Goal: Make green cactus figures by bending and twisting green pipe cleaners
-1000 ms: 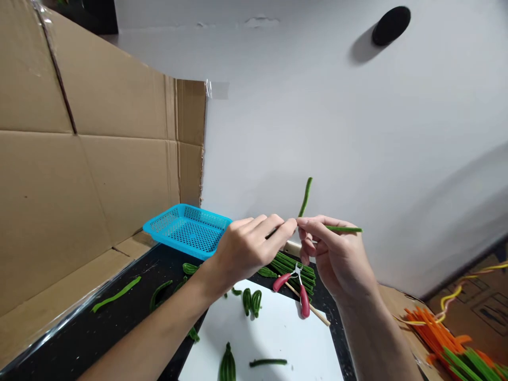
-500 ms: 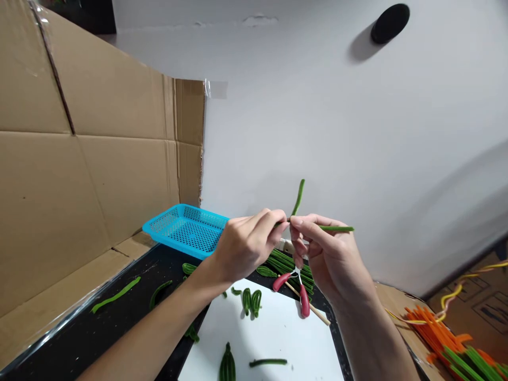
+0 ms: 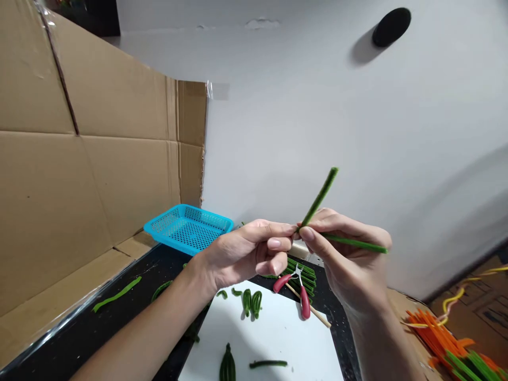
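Both hands are raised over the black table (image 3: 111,323) and meet on a green pipe cleaner (image 3: 319,197). My left hand (image 3: 246,254) pinches it at the bend with thumb and forefinger. My right hand (image 3: 345,259) pinches the same spot, fingers closed. One arm of the pipe cleaner points up and to the right; the other runs right across my right fingers. Below the hands lie red-handled pliers (image 3: 296,288) across a thin wooden stick (image 3: 315,312), beside a pile of green pipe cleaner pieces (image 3: 299,270).
A white sheet (image 3: 278,333) holds a few folded green bundles (image 3: 252,302). A blue mesh basket (image 3: 188,228) sits at the back left against cardboard walls (image 3: 79,174). Loose green pieces (image 3: 117,295) lie on the table. Orange and green pipe cleaners (image 3: 452,349) are heaped at lower right.
The hands have turned the pipe cleaner: its upright arm now leans to the right and looks longer, and the other arm has dropped lower across my right fingers. My left palm has rolled upward.
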`<act>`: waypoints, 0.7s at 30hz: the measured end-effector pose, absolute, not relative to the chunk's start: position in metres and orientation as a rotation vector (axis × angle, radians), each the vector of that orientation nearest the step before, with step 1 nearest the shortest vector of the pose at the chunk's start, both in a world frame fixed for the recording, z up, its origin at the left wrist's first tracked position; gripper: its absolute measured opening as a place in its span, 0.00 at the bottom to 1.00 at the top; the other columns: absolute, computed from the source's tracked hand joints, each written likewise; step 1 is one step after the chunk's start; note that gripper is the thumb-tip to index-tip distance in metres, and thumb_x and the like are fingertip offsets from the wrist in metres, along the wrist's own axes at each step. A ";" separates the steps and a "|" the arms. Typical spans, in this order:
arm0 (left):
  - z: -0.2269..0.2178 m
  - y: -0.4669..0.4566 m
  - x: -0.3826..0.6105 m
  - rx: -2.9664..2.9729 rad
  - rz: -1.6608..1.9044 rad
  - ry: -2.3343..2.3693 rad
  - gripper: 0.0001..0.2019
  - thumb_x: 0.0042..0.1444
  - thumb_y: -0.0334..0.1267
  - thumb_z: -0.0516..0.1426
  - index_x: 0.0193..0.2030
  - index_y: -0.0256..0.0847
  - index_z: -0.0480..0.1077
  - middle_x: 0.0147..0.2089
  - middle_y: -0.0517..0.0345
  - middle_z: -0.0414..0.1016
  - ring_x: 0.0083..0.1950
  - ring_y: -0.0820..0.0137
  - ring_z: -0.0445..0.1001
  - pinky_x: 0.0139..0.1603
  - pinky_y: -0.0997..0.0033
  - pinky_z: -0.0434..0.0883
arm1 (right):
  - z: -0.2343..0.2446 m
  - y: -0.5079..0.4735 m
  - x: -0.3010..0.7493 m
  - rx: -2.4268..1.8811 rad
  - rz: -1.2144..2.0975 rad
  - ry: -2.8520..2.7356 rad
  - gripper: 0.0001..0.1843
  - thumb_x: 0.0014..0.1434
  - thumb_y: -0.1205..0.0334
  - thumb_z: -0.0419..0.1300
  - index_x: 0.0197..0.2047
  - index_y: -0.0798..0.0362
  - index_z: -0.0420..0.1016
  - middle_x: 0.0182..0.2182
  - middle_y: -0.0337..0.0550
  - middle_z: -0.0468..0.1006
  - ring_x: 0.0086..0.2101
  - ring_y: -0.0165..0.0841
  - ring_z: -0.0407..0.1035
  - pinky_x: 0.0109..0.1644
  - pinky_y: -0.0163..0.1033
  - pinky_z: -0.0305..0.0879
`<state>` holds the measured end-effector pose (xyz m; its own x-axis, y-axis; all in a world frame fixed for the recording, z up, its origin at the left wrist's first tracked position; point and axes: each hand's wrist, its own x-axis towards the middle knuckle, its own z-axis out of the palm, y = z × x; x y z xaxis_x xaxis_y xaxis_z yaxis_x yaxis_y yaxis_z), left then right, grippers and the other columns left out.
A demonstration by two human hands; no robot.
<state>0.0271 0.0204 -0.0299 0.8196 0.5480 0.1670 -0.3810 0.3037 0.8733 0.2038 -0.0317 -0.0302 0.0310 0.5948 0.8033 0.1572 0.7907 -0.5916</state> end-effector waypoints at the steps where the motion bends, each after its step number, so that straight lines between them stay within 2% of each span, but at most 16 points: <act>1: -0.030 0.020 0.028 1.117 0.635 0.166 0.11 0.68 0.38 0.60 0.34 0.38 0.72 0.25 0.66 0.56 0.19 0.79 0.65 0.17 0.80 0.62 | -0.030 -0.032 0.204 -0.647 0.366 -1.518 0.07 0.62 0.68 0.73 0.34 0.45 0.86 0.27 0.39 0.77 0.29 0.32 0.68 0.31 0.41 0.62; 5: -0.037 0.020 0.036 1.384 0.880 0.248 0.10 0.68 0.45 0.62 0.41 0.40 0.73 0.32 0.61 0.70 0.26 0.73 0.78 0.17 0.78 0.66 | -0.030 -0.028 0.204 -0.778 0.455 -1.380 0.06 0.59 0.61 0.76 0.31 0.48 0.86 0.25 0.39 0.75 0.25 0.30 0.64 0.27 0.39 0.57; 8: -0.045 0.021 0.041 1.868 1.344 0.490 0.06 0.68 0.41 0.63 0.45 0.41 0.74 0.38 0.57 0.80 0.34 0.70 0.81 0.28 0.73 0.74 | -0.030 -0.024 0.200 -0.836 0.647 -1.225 0.10 0.54 0.57 0.78 0.27 0.50 0.85 0.22 0.38 0.72 0.23 0.28 0.62 0.24 0.36 0.58; 10: -0.050 0.022 0.040 2.271 1.662 0.625 0.02 0.69 0.36 0.61 0.44 0.42 0.75 0.38 0.57 0.81 0.36 0.71 0.80 0.34 0.71 0.74 | -0.030 -0.022 0.196 -0.838 0.759 -1.157 0.12 0.51 0.57 0.79 0.24 0.52 0.84 0.21 0.38 0.70 0.22 0.27 0.61 0.22 0.34 0.58; 14: -0.054 0.025 0.035 2.872 1.987 0.691 0.07 0.70 0.28 0.57 0.43 0.39 0.75 0.34 0.58 0.82 0.30 0.73 0.77 0.28 0.68 0.68 | -0.030 -0.021 0.189 -0.840 0.884 -1.074 0.14 0.48 0.56 0.79 0.22 0.55 0.82 0.20 0.37 0.68 0.21 0.25 0.59 0.20 0.32 0.57; 17: -0.053 0.027 0.031 3.026 2.045 0.689 0.10 0.70 0.25 0.55 0.40 0.39 0.75 0.33 0.60 0.82 0.28 0.73 0.75 0.27 0.67 0.67 | -0.030 -0.022 0.187 -0.865 0.929 -1.014 0.18 0.45 0.56 0.80 0.21 0.56 0.79 0.20 0.35 0.67 0.20 0.23 0.56 0.18 0.30 0.55; 21: -0.053 0.030 0.030 2.990 1.987 0.645 0.11 0.71 0.27 0.54 0.40 0.39 0.76 0.32 0.60 0.82 0.26 0.74 0.73 0.26 0.66 0.65 | -0.029 -0.026 0.185 -0.898 0.929 -0.975 0.21 0.42 0.55 0.82 0.19 0.56 0.77 0.20 0.35 0.67 0.19 0.22 0.55 0.16 0.28 0.52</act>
